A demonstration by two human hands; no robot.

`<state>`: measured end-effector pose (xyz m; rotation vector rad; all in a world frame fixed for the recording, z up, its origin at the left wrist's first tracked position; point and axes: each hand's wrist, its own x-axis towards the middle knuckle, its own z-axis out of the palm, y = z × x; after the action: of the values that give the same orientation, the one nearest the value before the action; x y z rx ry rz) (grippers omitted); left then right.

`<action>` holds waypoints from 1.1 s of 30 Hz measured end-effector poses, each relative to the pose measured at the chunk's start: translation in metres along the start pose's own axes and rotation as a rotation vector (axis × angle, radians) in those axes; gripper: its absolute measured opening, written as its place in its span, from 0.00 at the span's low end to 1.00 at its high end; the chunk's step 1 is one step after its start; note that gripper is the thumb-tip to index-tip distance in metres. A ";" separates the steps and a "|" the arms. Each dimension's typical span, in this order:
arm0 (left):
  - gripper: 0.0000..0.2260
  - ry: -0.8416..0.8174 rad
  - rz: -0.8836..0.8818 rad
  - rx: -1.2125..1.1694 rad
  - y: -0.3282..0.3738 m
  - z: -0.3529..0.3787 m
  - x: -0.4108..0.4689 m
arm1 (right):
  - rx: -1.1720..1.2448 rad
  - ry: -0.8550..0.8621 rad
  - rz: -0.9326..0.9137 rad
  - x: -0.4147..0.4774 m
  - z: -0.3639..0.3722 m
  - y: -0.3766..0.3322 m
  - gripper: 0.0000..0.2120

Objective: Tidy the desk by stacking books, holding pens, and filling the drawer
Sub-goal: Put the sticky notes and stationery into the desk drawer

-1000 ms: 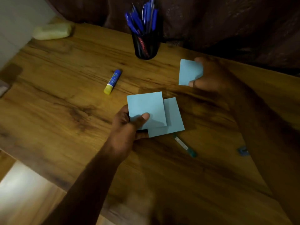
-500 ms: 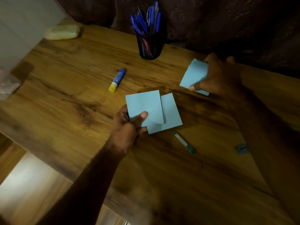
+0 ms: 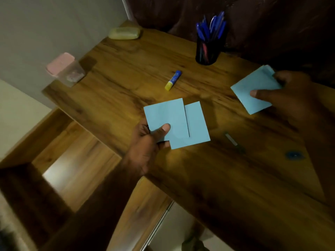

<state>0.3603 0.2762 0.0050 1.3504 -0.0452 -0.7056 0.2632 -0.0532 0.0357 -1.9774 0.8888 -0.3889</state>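
Wooden tabletop (image 3: 126,66) held loose stationery; left hand (image 3: 146,142) pinched two blue notes (image 3: 181,122), right hand (image 3: 290,98) gripped another (image 3: 253,89), probably needing stacking next.

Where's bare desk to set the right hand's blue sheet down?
Bare wood lies between the glue stick, pink-lidded tub and yellowish pouch, and along the near edge below the left hand. It is crowded between the left hand's blue sheets, the marker and right hand.

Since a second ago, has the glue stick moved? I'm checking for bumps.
No. The glue stick lies at the same spot, down-left of the pen holder; only the camera shifted.
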 end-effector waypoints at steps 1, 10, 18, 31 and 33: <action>0.17 0.006 0.011 0.010 0.003 -0.007 -0.007 | 0.074 -0.030 0.005 -0.012 0.006 -0.010 0.26; 0.17 0.017 0.048 0.044 0.016 -0.106 -0.069 | 0.447 -0.341 0.089 -0.148 0.095 -0.085 0.19; 0.19 0.035 0.052 0.058 0.009 -0.247 -0.126 | 0.374 -0.390 0.234 -0.277 0.197 -0.098 0.09; 0.17 0.055 0.104 0.131 0.016 -0.353 -0.164 | -0.475 -0.576 0.098 -0.388 0.339 -0.084 0.11; 0.17 0.026 0.107 0.144 0.013 -0.352 -0.166 | -0.601 -0.617 0.086 -0.394 0.346 -0.083 0.09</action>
<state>0.3822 0.6646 -0.0115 1.4835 -0.1487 -0.6040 0.2263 0.4693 -0.0535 -2.3738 0.7220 0.5862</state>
